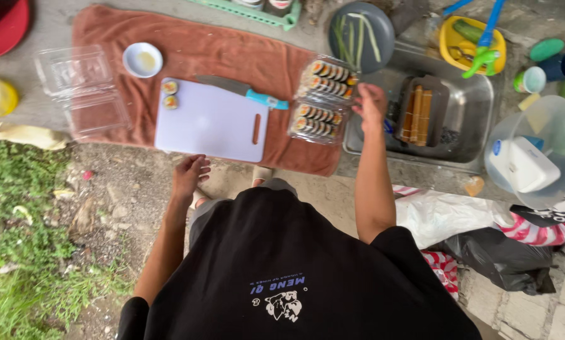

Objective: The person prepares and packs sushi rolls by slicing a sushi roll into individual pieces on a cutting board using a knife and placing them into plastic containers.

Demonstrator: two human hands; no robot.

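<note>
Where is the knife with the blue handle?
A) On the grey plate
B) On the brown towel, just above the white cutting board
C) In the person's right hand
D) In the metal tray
B: the knife lies on the brown towel along the top edge of the white cutting board, and neither hand holds it.

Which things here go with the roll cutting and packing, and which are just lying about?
In use: right hand beside filled roll container; left hand by cutting board; knife; two cut pieces.

Lying about: clear bowl, black bag, red lid.
</note>
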